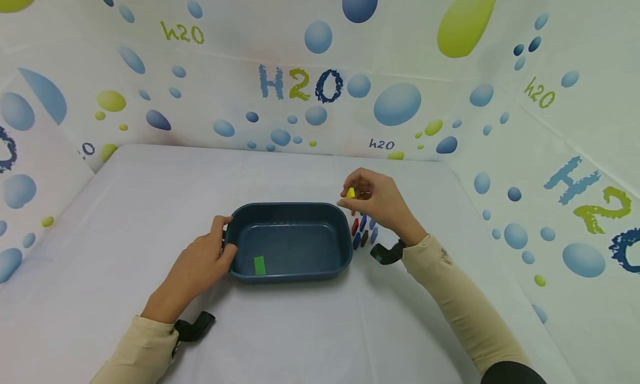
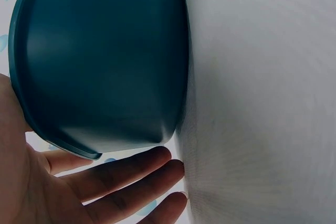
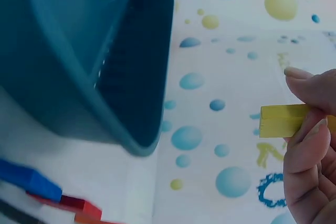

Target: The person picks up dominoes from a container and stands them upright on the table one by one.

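A dark blue-green rectangular tray [image 1: 290,206] stands on the white cloth, with one flat green block [image 1: 260,265] inside at its near left corner. At the tray's left end my left hand [image 1: 202,262] holds the rim, thumb at the near side. The left wrist view shows the fingers [image 2: 121,177] beside the tray wall [image 2: 105,61]. Above the cloth, just beyond the tray's right end, my right hand [image 1: 377,198] pinches a yellow block [image 3: 283,121] between thumb and fingers. Part of that block is hidden by the fingers.
Several small blocks stand close together right of the tray, among them a red block [image 1: 355,227], a blue block [image 1: 357,240] and a dark block [image 1: 365,238]. White cloth [image 1: 300,328] covers the table. A patterned backdrop [image 1: 225,84] rises behind and at both sides.
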Demonstrator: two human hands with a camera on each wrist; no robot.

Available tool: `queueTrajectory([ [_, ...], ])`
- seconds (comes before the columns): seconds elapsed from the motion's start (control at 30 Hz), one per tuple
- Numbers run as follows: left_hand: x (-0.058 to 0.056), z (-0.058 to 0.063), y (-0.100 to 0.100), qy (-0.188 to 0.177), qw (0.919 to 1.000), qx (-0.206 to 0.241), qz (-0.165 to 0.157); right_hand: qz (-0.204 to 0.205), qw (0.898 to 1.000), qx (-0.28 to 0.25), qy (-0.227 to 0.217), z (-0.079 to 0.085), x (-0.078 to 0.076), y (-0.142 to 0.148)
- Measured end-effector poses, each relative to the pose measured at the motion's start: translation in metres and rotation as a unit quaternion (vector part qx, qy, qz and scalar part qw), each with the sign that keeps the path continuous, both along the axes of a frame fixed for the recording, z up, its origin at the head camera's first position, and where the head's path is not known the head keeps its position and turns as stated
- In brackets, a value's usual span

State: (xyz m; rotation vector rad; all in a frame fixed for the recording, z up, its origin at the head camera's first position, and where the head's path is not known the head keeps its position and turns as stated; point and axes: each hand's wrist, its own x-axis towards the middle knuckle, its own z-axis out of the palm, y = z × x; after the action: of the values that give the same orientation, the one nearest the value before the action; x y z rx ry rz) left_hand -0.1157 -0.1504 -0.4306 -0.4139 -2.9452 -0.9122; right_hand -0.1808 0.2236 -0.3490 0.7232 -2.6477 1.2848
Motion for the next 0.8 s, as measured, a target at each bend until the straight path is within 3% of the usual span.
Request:
queueTrajectory([
  [0.5, 0.0, 0.0, 0.0, -0.004, 1.0, 0.003, -0.001, -0.072, 0.997, 0.018, -0.026, -0.012, 0.0, 0.039],
  [0.8, -0.001, -0.002, -0.001, -0.001, 1.0, 0.002, 0.001, -0.118, 0.991, 0.029, -0.048, -0.03, -0.004, 0.063],
])
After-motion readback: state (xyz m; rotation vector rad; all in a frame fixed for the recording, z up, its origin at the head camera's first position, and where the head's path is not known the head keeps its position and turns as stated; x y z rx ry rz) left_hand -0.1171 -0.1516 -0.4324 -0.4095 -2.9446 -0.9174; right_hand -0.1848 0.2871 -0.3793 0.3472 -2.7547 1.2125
